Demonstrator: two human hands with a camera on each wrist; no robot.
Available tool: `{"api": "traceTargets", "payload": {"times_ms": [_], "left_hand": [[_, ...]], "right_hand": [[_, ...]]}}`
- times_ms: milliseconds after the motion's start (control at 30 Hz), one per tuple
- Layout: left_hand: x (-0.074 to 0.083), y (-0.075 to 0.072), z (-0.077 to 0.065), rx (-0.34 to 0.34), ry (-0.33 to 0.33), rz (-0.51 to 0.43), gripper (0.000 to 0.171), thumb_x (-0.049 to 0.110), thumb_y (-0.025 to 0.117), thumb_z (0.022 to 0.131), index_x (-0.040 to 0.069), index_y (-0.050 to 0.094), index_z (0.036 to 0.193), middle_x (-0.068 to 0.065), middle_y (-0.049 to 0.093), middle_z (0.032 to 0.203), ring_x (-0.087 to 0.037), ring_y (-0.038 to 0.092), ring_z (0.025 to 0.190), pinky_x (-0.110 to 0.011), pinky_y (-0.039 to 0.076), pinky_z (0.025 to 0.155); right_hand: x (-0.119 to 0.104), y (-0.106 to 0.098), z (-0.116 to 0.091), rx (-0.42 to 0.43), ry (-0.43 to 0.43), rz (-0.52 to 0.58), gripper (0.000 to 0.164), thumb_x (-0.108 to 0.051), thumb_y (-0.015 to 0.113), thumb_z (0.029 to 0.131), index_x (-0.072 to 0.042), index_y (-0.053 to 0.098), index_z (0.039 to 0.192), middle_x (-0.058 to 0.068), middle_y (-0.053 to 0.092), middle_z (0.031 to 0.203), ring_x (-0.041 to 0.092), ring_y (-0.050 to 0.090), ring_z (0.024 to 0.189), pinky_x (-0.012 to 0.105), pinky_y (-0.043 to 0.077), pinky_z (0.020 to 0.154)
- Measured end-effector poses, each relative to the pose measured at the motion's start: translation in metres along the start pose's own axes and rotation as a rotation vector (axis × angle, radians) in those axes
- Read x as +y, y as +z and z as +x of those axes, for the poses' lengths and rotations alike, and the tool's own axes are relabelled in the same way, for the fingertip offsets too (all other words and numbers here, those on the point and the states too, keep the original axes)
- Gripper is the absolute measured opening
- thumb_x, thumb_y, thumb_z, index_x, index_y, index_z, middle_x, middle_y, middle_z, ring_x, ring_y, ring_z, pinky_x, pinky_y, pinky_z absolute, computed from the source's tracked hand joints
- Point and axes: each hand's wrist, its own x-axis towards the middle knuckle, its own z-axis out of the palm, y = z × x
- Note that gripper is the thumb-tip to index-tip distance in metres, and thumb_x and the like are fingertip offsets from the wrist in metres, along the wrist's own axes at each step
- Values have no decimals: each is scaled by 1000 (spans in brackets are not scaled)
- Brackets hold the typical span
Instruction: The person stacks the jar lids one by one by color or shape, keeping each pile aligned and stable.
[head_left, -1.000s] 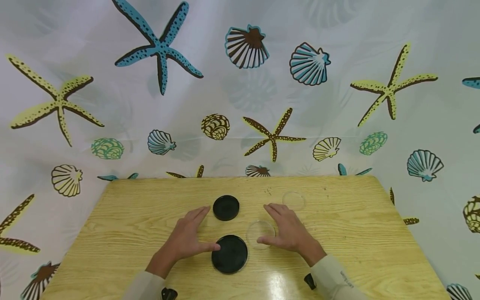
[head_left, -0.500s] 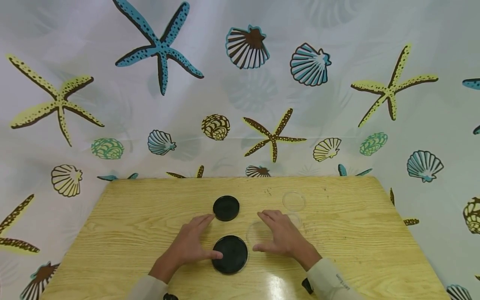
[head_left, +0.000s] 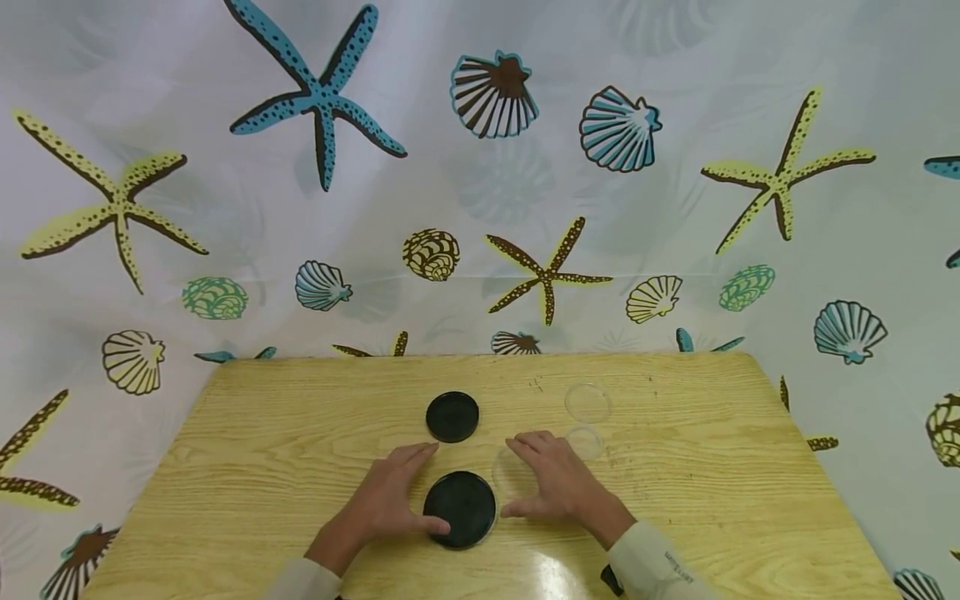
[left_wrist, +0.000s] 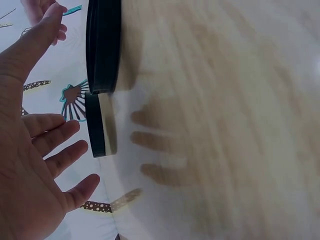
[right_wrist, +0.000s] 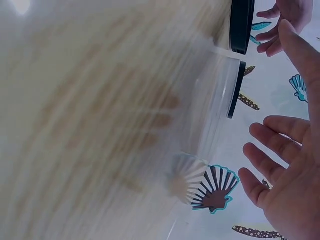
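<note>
A large round black lid-like piece (head_left: 461, 515) lies flat between the hands, and a smaller black one (head_left: 452, 417) lies beyond it. My left hand (head_left: 382, 500) hovers left of the large piece, thumb overlapping its edge in the head view, fingers spread. The left wrist view shows a gap between that palm (left_wrist: 30, 165) and both black pieces. My right hand (head_left: 562, 479) hovers with spread fingers over a clear round dish-like piece (head_left: 507, 471), partly hiding it. In the right wrist view this clear low-walled piece (right_wrist: 212, 105) stands apart from the fingers (right_wrist: 270, 145). Neither hand holds anything.
Two more clear round pieces lie on the wooden table (head_left: 285, 433): one farther back (head_left: 588, 403) and a smaller one (head_left: 583, 442) just beyond the right hand. A white cloth (head_left: 420, 192) printed with shells and starfish hangs behind the table.
Both hands have drifted toward the near side of the table and inward, closer together. The smaller clear piece behind the right hand has come into view. The round pieces have stayed put.
</note>
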Motion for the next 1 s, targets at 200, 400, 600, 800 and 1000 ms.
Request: {"api": "traceTargets", "payload": {"times_ms": [200, 400, 600, 800, 1000], "left_hand": [[0, 6, -3, -39, -2, -16, 110, 71, 75, 58, 9, 43, 143, -8, 49, 142, -30, 44, 131, -60, 36, 99], [-1, 8, -5, -49, -12, -25, 112, 73, 75, 56, 10, 43, 143, -8, 49, 141, -29, 44, 131, -59, 37, 98], [-5, 11, -7, -37, 2, 2, 112, 73, 75, 55, 8, 45, 141, -9, 51, 139, -29, 46, 130, -58, 38, 97], [-5, 11, -8, -50, 0, 8, 112, 74, 75, 55, 9, 46, 141, -9, 51, 139, -28, 45, 130, -57, 38, 97], [-4, 13, -8, -56, 20, 16, 112, 75, 74, 53, 9, 47, 140, -8, 52, 138, -27, 46, 129, -55, 39, 94]], "right_hand": [[-1, 4, -2, -48, 14, -8, 92, -67, 68, 70, -10, 48, 139, 6, 51, 137, 26, 47, 126, 50, 42, 96], [-2, 7, -3, -58, 5, -17, 91, -68, 68, 70, -11, 49, 138, 6, 53, 135, 26, 48, 124, 50, 41, 98], [-5, 11, 0, -59, -32, -69, 92, -71, 67, 68, -12, 51, 137, 3, 53, 133, 23, 48, 121, 45, 41, 95], [-8, 14, 1, -44, -55, -120, 90, -74, 65, 68, -14, 54, 134, 1, 54, 129, 21, 49, 119, 42, 42, 93], [-11, 16, 1, -60, -59, -134, 86, -74, 65, 68, -16, 56, 131, 0, 55, 125, 20, 48, 118, 41, 41, 94]]}}
